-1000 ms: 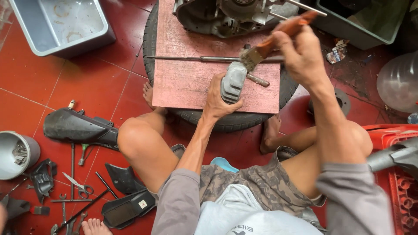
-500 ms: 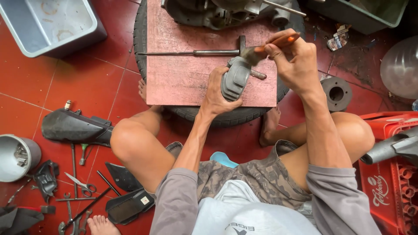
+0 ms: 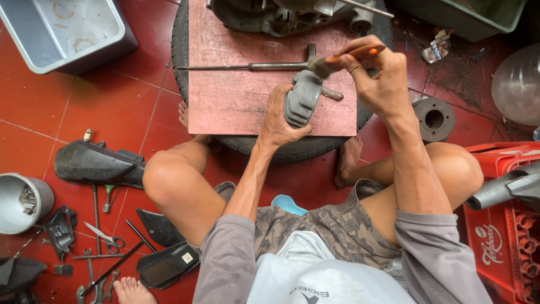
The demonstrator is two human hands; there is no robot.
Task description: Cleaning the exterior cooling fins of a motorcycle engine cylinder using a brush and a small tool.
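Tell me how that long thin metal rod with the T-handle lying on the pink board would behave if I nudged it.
The long thin metal T-handle rod looks stiff, probably steel, so it should not flex. Its round shaft might start to roll, but the crossbar would likely stop it. The flat pink board sits on a black tyre, so a hard nudge could slide it off.

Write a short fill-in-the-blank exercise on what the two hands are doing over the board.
1. The left hand grips a ribbed grey metal engine part over the pinkish wooden ____.
2. The right hand holds a brush with an ____ handle.
3. The board rests on a black rubber ____.
4. The scissors lie on the ____ tiled floor.

Missing words: board; orange; tyre; red
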